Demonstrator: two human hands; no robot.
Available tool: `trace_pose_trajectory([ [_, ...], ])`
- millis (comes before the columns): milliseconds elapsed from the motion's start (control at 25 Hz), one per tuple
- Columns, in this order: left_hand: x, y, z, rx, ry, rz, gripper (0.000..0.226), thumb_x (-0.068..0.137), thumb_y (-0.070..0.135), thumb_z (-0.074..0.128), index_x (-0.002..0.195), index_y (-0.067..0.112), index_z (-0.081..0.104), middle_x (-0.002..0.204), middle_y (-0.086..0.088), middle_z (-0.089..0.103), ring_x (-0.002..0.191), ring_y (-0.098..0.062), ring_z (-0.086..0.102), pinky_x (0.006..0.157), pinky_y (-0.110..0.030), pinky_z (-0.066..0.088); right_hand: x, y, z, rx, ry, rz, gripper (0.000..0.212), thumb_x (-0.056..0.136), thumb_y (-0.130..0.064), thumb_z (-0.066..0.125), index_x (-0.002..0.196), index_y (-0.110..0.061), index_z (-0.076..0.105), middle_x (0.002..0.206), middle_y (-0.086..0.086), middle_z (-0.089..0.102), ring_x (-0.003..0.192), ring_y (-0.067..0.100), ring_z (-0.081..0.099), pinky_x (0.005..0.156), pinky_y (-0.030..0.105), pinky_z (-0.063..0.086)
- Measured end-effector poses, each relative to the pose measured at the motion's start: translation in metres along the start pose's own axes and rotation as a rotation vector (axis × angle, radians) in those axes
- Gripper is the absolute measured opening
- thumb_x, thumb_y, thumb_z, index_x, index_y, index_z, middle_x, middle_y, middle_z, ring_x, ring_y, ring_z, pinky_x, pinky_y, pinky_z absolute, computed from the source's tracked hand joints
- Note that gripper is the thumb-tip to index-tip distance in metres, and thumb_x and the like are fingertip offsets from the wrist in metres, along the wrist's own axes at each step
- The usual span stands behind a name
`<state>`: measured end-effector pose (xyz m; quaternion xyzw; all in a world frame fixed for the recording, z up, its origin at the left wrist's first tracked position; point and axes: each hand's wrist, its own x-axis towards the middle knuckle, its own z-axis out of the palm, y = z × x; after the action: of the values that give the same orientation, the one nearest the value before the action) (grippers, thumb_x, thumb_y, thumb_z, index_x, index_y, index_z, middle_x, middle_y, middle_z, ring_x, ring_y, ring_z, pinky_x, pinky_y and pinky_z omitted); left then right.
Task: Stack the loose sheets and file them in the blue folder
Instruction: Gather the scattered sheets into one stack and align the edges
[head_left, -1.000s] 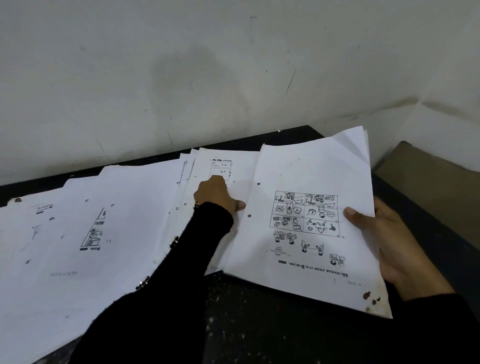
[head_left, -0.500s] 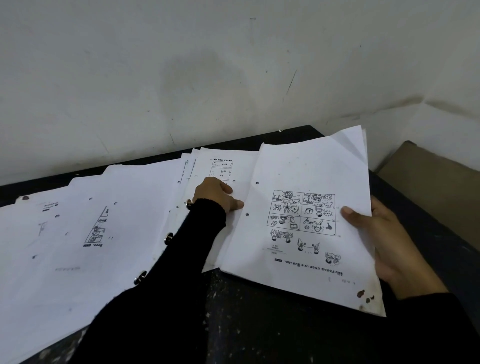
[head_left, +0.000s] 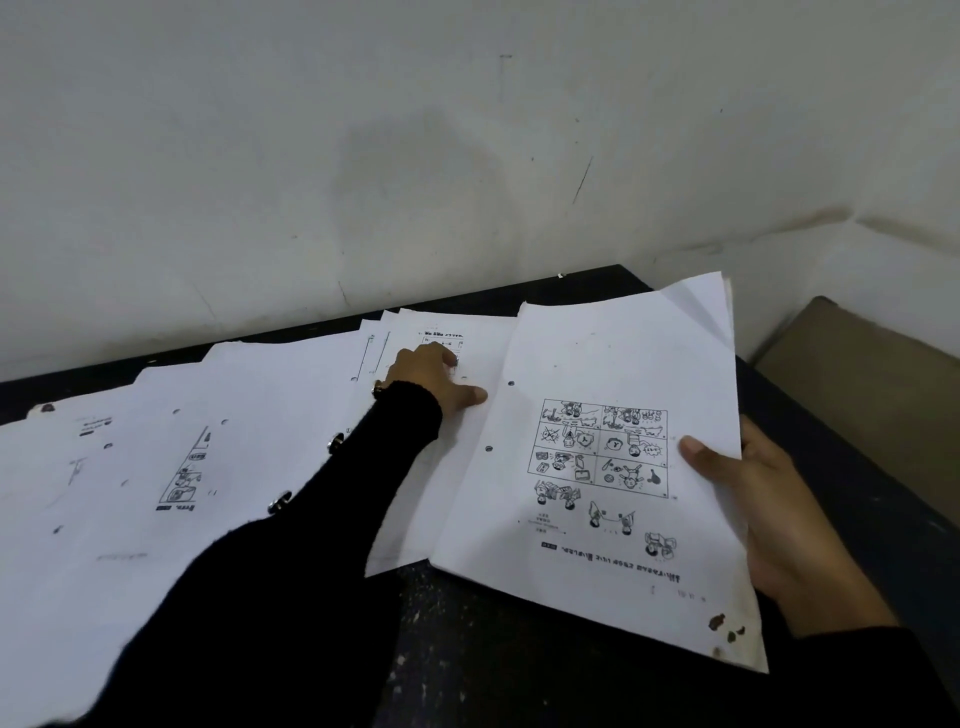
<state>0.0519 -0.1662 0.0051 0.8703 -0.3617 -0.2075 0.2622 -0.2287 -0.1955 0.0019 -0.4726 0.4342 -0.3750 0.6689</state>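
Note:
White punched sheets (head_left: 234, 415) lie fanned over the left and middle of the black table (head_left: 519, 649). My left hand (head_left: 431, 379) rests on a printed sheet (head_left: 441, 467) in the middle. Its fingers are bent and its thumb lies flat, pointing right. The fingertips are hidden behind the knuckles, so I cannot tell whether they pinch the paper. My right hand (head_left: 769, 499) grips the right edge of a stack of sheets (head_left: 597, 364), thumb on top. The top sheet shows a cartoon grid and has brown stains at its near corner. No blue folder is in view.
A white wall stands right behind the table's far edge. A brown flat surface (head_left: 872, 395) lies lower, beyond the table's right edge. Bare black tabletop shows at the front between my arms.
Almost nothing differs. My left hand has crept slightly up and left on the sheet. The stack in my right hand holds the same pose.

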Motion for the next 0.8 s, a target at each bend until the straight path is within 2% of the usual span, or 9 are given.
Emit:
trace_pose_trajectory([
  [120,0.004,0.003,0.0,-0.076,-0.052,-0.07,0.063,0.041,0.042,0.082,0.097,0.027,0.059,0.123,-0.009,0.055,0.114,-0.027,0.054,0.105,-0.043,0.038,0.0,0.0,0.0,-0.021,-0.011,0.005,0.035,0.094,-0.006,0.053,0.124,-0.024,0.058,0.105,0.007,0.075,0.091,0.031,0.072,0.079,0.048,0.055],
  [200,0.007,0.006,0.0,-0.081,-0.075,-0.082,0.056,0.036,0.043,0.078,0.087,0.03,0.058,0.124,-0.009,0.054,0.112,-0.026,0.056,0.106,-0.043,0.037,0.001,0.0,0.0,-0.029,-0.004,0.005,0.035,0.094,-0.006,0.053,0.124,-0.024,0.059,0.105,0.007,0.075,0.093,0.032,0.071,0.081,0.05,0.055],
  [280,0.009,0.007,0.0,-0.061,-0.081,-0.052,0.06,0.051,0.034,0.087,0.103,0.021,0.061,0.127,-0.011,0.053,0.113,-0.026,0.056,0.105,-0.04,0.039,0.001,-0.001,0.0,-0.036,0.001,0.008,0.035,0.094,-0.006,0.054,0.123,-0.025,0.059,0.104,0.007,0.075,0.092,0.033,0.072,0.08,0.05,0.055],
  [360,0.016,0.007,-0.001,-0.052,-0.074,-0.044,0.065,0.064,0.023,0.085,0.12,0.009,0.056,0.128,-0.011,0.054,0.117,-0.026,0.054,0.103,-0.038,0.042,0.0,-0.001,0.0,-0.038,0.0,0.014,0.035,0.094,-0.007,0.054,0.123,-0.025,0.059,0.103,0.007,0.075,0.091,0.033,0.071,0.08,0.05,0.055],
  [560,0.023,0.007,-0.003,-0.082,-0.115,-0.064,0.061,0.067,0.018,0.084,0.12,0.007,0.057,0.123,-0.01,0.058,0.115,-0.027,0.055,0.103,-0.034,0.041,-0.001,-0.002,0.001,-0.031,-0.008,0.009,0.035,0.094,-0.005,0.053,0.123,-0.024,0.059,0.102,0.007,0.075,0.086,0.03,0.073,0.069,0.042,0.056],
  [720,0.022,0.005,-0.002,-0.076,-0.127,-0.066,0.061,0.058,0.026,0.087,0.112,0.016,0.06,0.12,-0.004,0.058,0.114,-0.023,0.055,0.108,-0.035,0.034,0.0,-0.002,0.001,-0.021,-0.019,0.006,0.036,0.094,-0.005,0.053,0.122,-0.025,0.059,0.101,0.006,0.076,0.086,0.029,0.073,0.069,0.042,0.056],
  [800,0.023,0.006,0.0,-0.103,-0.114,-0.065,0.069,0.063,0.019,0.085,0.123,0.009,0.052,0.121,-0.008,0.059,0.116,-0.025,0.055,0.104,-0.035,0.04,0.0,-0.001,0.001,-0.02,-0.02,0.01,0.036,0.093,-0.005,0.054,0.124,-0.025,0.059,0.102,0.007,0.075,0.085,0.03,0.073,0.071,0.043,0.056],
])
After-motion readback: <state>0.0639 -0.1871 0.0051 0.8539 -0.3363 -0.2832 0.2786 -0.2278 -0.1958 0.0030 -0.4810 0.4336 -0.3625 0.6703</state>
